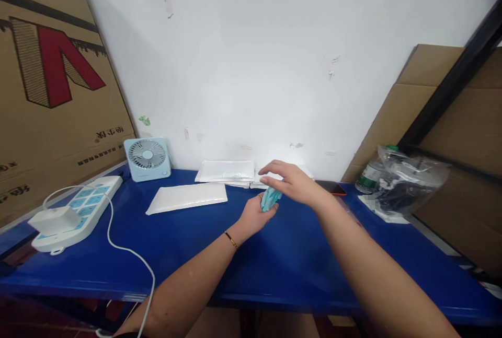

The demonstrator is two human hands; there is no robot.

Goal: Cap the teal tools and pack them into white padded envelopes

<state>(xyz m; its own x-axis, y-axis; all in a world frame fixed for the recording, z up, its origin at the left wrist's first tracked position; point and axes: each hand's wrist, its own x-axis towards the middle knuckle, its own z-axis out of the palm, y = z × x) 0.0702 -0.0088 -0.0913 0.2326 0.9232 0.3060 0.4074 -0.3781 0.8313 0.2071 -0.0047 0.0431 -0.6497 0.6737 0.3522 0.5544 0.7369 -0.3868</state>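
My left hand (pixel 254 217) is closed around a small crumpled teal piece (pixel 270 198), perhaps film or cloth; its exact kind cannot be made out. Just above it and to the right is my right hand (pixel 288 181), palm down with fingers stretched out and apart. Part of the teal piece is hidden under the right hand, and whether they touch is unclear. Behind the hands, flat white padded mailers (pixel 225 171) lie in stacks against the wall. Another white mailer (pixel 188 197) lies alone to the left of my left hand.
On the blue table (pixel 290 265), a light-blue fan (pixel 147 158) and a white power strip (pixel 80 212) with a plugged-in charger and cable stand left. At right are a phone (pixel 331 187), a bottle (pixel 368 176) and a clear plastic bag (pixel 408 184). Cardboard (pixel 50 134) flanks the table.
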